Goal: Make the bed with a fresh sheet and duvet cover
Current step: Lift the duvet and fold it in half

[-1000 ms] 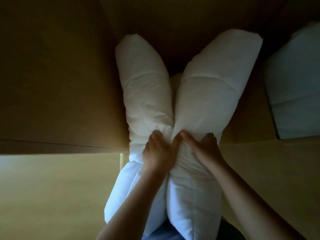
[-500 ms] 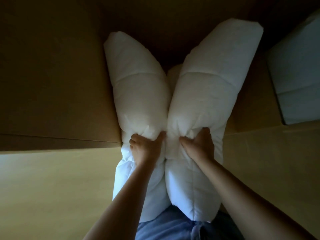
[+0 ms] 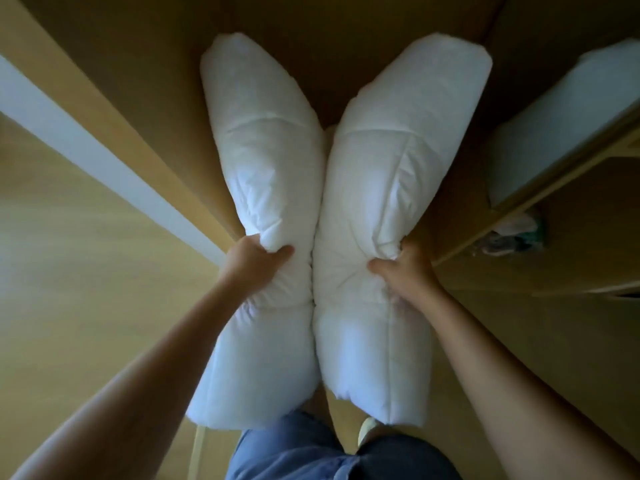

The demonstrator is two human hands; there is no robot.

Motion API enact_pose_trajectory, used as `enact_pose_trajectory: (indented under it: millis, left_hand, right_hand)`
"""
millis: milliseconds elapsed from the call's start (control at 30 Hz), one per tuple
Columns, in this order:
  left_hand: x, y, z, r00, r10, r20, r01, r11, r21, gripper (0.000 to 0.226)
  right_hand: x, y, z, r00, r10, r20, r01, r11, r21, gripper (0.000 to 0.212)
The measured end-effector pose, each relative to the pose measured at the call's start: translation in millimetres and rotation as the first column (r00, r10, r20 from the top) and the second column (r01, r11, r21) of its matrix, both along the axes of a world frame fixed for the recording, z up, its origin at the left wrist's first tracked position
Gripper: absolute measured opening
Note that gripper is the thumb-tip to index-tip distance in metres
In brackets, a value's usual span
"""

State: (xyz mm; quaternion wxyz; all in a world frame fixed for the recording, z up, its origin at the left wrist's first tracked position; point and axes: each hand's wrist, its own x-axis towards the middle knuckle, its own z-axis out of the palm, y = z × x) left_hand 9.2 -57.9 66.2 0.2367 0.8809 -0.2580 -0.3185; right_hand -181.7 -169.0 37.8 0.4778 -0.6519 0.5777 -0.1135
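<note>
A white quilted duvet (image 3: 346, 209) fills the middle of the view. It is bunched into two thick rolls that stand side by side, pressed together along the centre and splaying apart at their far ends. From this angle it cannot be told whether it is one folded piece or two separate ones. The person holds it out in front of the body with both bare arms extended. The left hand (image 3: 254, 263) grips the outer edge of the left roll about halfway along, fingers curled under the padding and the thumb lying across the top, with the fabric puckered around the grasp. The right hand (image 3: 405, 270) grips the outer edge of the right roll at the same level, its fingers curled into a gathered fold. The far ends of the rolls point into a dim wooden compartment (image 3: 311, 36). To the right, another white padded bundle (image 3: 568, 123) lies on a wooden shelf (image 3: 554, 181), well apart from the held duvet. Below that shelf edge sit some small pale and greenish items (image 3: 516, 233), too blurred to identify. A white strip (image 3: 86, 143) runs diagonally along the wood at left, above a pale wooden surface (image 3: 69, 289). At the bottom edge are the person's blue garment (image 3: 304, 452) and a pale shoe tip (image 3: 369, 429).
</note>
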Motion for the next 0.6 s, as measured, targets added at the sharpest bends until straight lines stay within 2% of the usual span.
enact_pose_trajectory:
  millis: [67,133,200,267,367,433,500,600]
  left_hand:
    - [-24.4,28.3,34.0,1.0,-0.015,-0.015,0.014,0.999,-0.05,0.021]
    - [-46.4,62.0,66.8,0.994,0.013,-0.108,-0.024,0.995,-0.099,0.02]
    - [-72.6,103.4,93.0,0.967,0.055,-0.249,-0.097,0.983,-0.156,0.013]
    - [-103.8,148.1,98.2,0.902,0.19,-0.387,-0.276,0.944,-0.181,0.013]
    - [-144.3,205.0,86.7,0.696,0.455,-0.555,-0.617,0.775,-0.138,0.011]
    - [-154.3,233.2,86.1,0.597,0.526,-0.605,-0.733,0.664,-0.146,0.026]
    - [-156.0,259.9,89.6,0.567,0.553,-0.61,-0.79,0.575,-0.214,0.032]
    - [-148.9,300.6,98.0,0.555,0.599,-0.577,-0.829,0.457,-0.322,0.026]
  right_hand:
    - [-33.8,13.2,38.3,0.993,0.102,0.065,-0.097,0.992,-0.075,0.023]
    - [-60.8,34.6,77.7,0.967,0.205,0.15,-0.19,0.976,-0.109,0.026]
    - [-76.7,66.6,106.3,0.918,0.319,0.237,-0.314,0.948,-0.061,0.023]
    - [-84.4,103.4,113.2,0.872,0.404,0.276,-0.431,0.901,0.043,0.018]
    - [-85.8,152.9,104.8,0.853,0.467,0.233,-0.498,0.862,0.096,0.016]
    - [-80.5,174.6,104.0,0.846,0.476,0.242,-0.51,0.854,0.103,0.014]
    - [-71.3,192.4,107.7,0.822,0.508,0.257,-0.543,0.835,0.089,0.016]
    - [-46.2,220.2,114.0,0.742,0.614,0.269,-0.641,0.767,0.017,0.017]
